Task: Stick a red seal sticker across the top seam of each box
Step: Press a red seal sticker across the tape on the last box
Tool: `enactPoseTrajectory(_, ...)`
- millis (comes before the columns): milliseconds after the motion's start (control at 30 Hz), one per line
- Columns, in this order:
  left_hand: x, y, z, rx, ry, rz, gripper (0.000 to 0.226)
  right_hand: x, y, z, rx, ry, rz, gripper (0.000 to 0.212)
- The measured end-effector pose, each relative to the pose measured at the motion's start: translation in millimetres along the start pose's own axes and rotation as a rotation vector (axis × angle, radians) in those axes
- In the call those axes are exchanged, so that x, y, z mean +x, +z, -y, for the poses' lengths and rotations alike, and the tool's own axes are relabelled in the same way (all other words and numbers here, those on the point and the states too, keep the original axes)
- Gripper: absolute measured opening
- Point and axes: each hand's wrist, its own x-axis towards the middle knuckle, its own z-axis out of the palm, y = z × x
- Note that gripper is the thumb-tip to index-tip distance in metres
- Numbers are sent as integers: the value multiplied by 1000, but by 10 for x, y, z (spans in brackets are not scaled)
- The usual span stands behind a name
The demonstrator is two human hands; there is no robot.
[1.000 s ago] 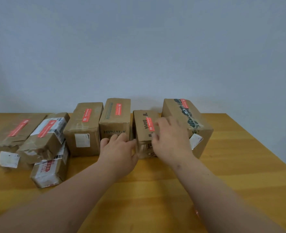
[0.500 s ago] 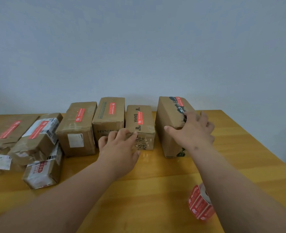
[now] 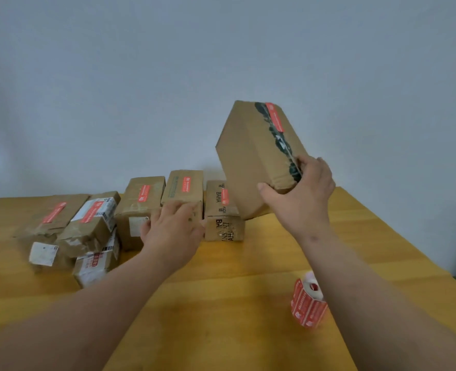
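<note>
My right hand (image 3: 300, 194) grips the near end of a large cardboard box (image 3: 251, 159) and holds it tilted in the air above the table; a red seal sticker (image 3: 274, 117) lies along its dark-taped top seam. My left hand (image 3: 172, 227) rests with relaxed fingers against the front of a box (image 3: 184, 187) in the row. Beside it stands the box marked BAHA (image 3: 220, 203), and several more sticker-bearing boxes (image 3: 91, 220) sit to the left. A roll of red stickers (image 3: 307, 303) stands on the table by my right forearm.
The wooden table (image 3: 221, 303) ends at the right edge near the roll. A plain grey wall rises behind the boxes. At the far left, boxes (image 3: 47, 228) are stacked loosely on each other.
My right hand has lifted the large box off the table and tilted it up. My left hand has shifted slightly left along the row.
</note>
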Motion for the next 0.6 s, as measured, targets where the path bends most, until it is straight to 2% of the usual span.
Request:
enactPoseTrajectory(67, -24, -161, 44, -120, -65, -75, 50, -100, -76, 162, 94, -44, 77, 83)
enactPoseTrajectory(233, -218, -706, 214, -510, -183, -435, 49, -368, -201, 424, 343, 111, 532, 93)
enactPoseTrajectory(300, -340, -903, 291, -640, -225, -461, 45, -498, -217, 489, 366, 101, 696, 92)
enactPoseTrajectory(400, -522, -1025, 487, -784, -202, -177, 52, -734, -161, 588, 293, 16, 888, 97)
enactPoseTrajectory(500, -762, -977, 696, -654, -154, 141, 53, -947, -74, 662, 214, -34, 1039, 96)
enactPoseTrajectory(600, -937, -922, 807, -433, -57, 331, 48, -1041, -19, 690, 108, -39, 1125, 92)
